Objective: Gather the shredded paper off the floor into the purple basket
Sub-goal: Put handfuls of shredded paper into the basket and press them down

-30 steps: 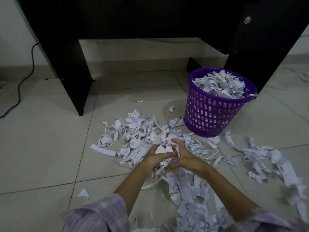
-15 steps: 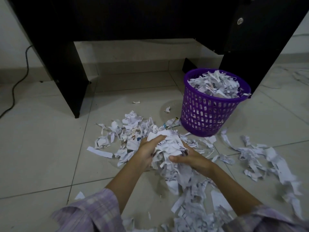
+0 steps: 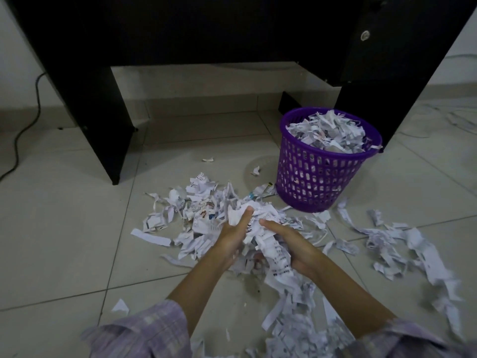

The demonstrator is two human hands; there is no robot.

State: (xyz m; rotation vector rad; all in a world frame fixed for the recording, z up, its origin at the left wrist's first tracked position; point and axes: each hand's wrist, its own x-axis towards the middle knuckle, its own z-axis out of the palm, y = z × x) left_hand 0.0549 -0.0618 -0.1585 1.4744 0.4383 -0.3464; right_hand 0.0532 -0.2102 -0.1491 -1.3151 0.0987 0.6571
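White shredded paper (image 3: 196, 215) lies scattered over the tiled floor in front of me. A bundle of shreds (image 3: 260, 226) is lifted above the pile, cupped between both hands, with strips trailing down from it. My left hand (image 3: 232, 236) holds its left side, thumb up against the paper. My right hand (image 3: 291, 244) grips its right side from below. The purple basket (image 3: 317, 177) stands up and to the right of my hands, heaped to the rim with shreds.
A black desk leg panel (image 3: 103, 125) stands at the left and another (image 3: 402, 73) right behind the basket. More shreds (image 3: 402, 244) trail off to the right and toward my sleeves. A dark cable (image 3: 25, 125) runs along the floor at far left.
Both hands closed round a handful on the floor pile and raised it; it now hangs above the pile with strips dangling.
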